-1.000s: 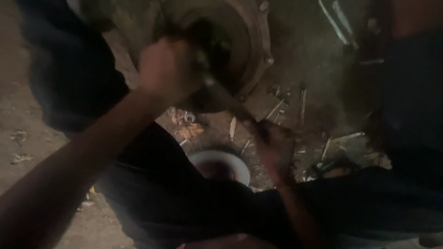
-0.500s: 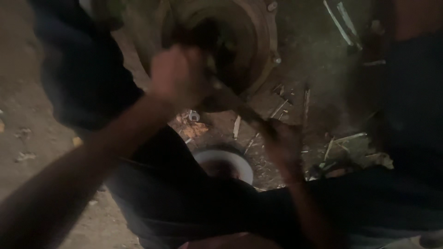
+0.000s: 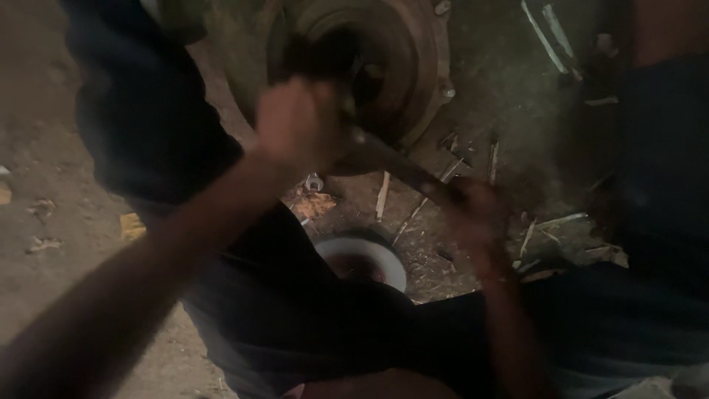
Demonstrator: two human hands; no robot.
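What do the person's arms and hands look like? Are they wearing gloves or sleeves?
No gloves and no sleeves show: both forearms are bare up to the picture's edge. The left hand and right hand are bare too, blurred in dim light. I see no watch or rings.

Dim, blurred scene over a dirt floor (image 3: 52, 185). Left hand (image 3: 299, 122): fisted at the front of a round rusty metal hub (image 3: 413, 66), on the upper end of a long dark bar (image 3: 402, 166). Right hand (image 3: 473, 214): closed around the bar's lower end. White bowl (image 3: 384, 258): on the ground below the bar. Wood splinters (image 3: 382, 196): scattered around.
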